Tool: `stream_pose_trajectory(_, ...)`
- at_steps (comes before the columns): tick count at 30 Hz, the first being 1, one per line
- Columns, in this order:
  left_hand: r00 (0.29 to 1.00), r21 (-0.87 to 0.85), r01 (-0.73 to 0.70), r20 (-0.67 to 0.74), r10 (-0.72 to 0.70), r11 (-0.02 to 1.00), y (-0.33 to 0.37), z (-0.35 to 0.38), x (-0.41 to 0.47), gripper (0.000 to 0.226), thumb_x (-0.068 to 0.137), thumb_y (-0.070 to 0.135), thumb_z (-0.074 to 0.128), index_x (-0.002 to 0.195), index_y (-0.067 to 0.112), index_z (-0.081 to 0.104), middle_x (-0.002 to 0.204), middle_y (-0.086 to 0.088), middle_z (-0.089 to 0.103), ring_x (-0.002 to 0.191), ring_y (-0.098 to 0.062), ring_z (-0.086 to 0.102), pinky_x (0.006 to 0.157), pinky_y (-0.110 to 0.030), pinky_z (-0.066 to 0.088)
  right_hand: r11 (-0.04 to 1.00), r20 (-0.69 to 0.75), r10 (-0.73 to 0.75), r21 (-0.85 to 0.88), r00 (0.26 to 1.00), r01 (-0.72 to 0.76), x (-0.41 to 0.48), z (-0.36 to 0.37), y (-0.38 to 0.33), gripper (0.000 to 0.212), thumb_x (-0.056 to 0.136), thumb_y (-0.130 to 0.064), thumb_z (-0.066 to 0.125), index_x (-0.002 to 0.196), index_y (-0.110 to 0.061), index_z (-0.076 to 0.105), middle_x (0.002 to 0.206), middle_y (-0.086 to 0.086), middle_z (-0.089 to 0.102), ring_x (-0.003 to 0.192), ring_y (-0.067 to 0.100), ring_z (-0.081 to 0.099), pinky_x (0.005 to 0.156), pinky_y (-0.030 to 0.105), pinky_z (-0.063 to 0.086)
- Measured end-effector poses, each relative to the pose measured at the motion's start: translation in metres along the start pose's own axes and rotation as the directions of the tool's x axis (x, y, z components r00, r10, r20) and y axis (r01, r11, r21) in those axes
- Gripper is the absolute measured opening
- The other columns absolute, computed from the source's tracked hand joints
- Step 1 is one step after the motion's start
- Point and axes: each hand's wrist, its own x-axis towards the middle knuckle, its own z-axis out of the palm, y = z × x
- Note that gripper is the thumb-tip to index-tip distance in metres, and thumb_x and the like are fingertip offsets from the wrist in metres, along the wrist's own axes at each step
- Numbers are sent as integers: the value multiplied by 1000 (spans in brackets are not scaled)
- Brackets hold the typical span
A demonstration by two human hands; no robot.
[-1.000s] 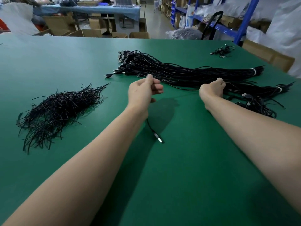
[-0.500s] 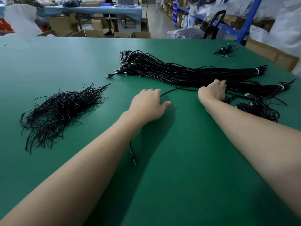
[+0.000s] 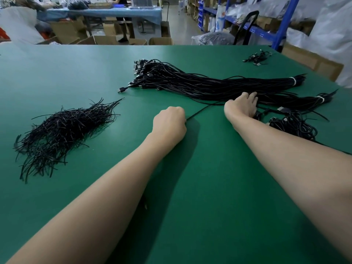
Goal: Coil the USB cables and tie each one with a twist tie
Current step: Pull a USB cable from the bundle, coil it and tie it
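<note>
One cable [image 3: 200, 111] has been singled out. Half a second earlier the left hand [image 3: 169, 122] lay flat with fingers spread, just short of the bundle [image 3: 209, 84]. It is now closed in a fist round that cable, which runs from the fist back to the bundle's near edge. The right hand [image 3: 242, 107] remains at that near edge, fingers close together on the strands; whether they pinch anything cannot be told. Judgement: one cable is being drawn out and coiling has not yet begun. Twist ties [image 3: 62, 130] lie heaped well left of the bundle, untouched. Coiled cables [image 3: 293, 126] lie just right of its near edge. Containers: open cardboard boxes [image 3: 106, 40] stand beyond the bundle, past the far edge of the table [image 3: 209, 206]; their contents are not visible.
</note>
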Motion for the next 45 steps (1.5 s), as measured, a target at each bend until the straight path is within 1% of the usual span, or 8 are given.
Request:
stream_pose_trajectory(7, 995, 180, -68, 91, 52, 981, -14, -14, -44, 12, 98, 13, 53, 86, 12, 56, 71, -1, 47, 64, -28, 47, 49, -28, 23, 998, 6, 4, 65, 1000, -4, -1, 0, 1, 52, 104, -25, 38, 153, -7, 33, 169, 13, 6, 156, 25, 5, 122, 40, 14)
stream_pose_trajectory(10, 979, 223, -98, 195, 54, 970, -19, -28, -59, 24, 100, 19, 51, 77, 14, 50, 72, -2, 48, 60, -24, 44, 51, -28, 27, 997, -4, 5, 79, 1000, -5, -1, 0, 2, 52, 105, -28, 38, 152, -6, 34, 169, 13, 7, 156, 24, 6, 123, 40, 14)
stream_pose_trajectory(14, 938, 182, -190, 324, 124, 965, -15, -41, -69, 25, 101, 38, 51, 97, 15, 60, 98, -5, 63, 86, -31, 58, 72, -36, 47, 998, 8, 3, 55, 1000, -3, 0, 1, 2, 52, 104, -28, 42, 150, -3, 37, 169, 14, 6, 156, 25, 6, 124, 40, 13)
stream_pose_trajectory(18, 964, 52, -181, 206, 167, 982, 12, -31, -60, 43, 101, 53, 47, 116, 14, 53, 117, -4, 59, 106, -32, 59, 81, -38, 47, 1000, 16, -8, 27, 1000, 7, -1, 0, 2, 51, 104, -25, 44, 149, -4, 37, 169, 14, 6, 156, 25, 5, 125, 40, 11)
stream_pose_trajectory(26, 966, 275, -258, 104, 238, 926, 24, -6, -49, 14, 104, 15, 47, 93, 12, 38, 85, -2, 43, 70, -28, 49, 48, -30, 17, 1000, 17, -9, 20, 1000, 8, 0, 0, 2, 51, 104, -28, 43, 149, -4, 39, 169, 14, 8, 156, 25, 7, 123, 40, 12)
stream_pose_trajectory(32, 956, 352, -242, 243, 161, 904, -12, -33, -61, 12, 104, 15, 42, 93, 13, 38, 82, -2, 42, 76, -30, 47, 62, -34, 33, 999, 10, -18, 37, 1000, 18, 1, 1, 2, 50, 104, -30, 42, 146, -3, 41, 169, 14, 8, 156, 24, 7, 123, 41, 12)
stream_pose_trajectory(37, 881, 394, -207, 473, -4, 896, -53, -69, -77, 24, 106, 30, 44, 100, 10, 56, 111, -9, 63, 102, -32, 62, 80, -35, 49, 1000, 1, -20, 24, 1000, 20, 1, 1, 0, 47, 103, -29, 45, 143, -4, 44, 168, 14, 8, 156, 24, 7, 123, 42, 12)
stream_pose_trajectory(45, 958, 121, -88, 281, 51, 989, -59, -80, -90, 28, 101, 33, 45, 97, 12, 64, 96, -4, 65, 90, -28, 61, 80, -35, 52, 999, 10, -54, 0, 999, 54, -12, -5, 0, 50, 103, -25, 45, 150, -8, 37, 168, 20, 3, 156, 29, 3, 123, 42, 13)
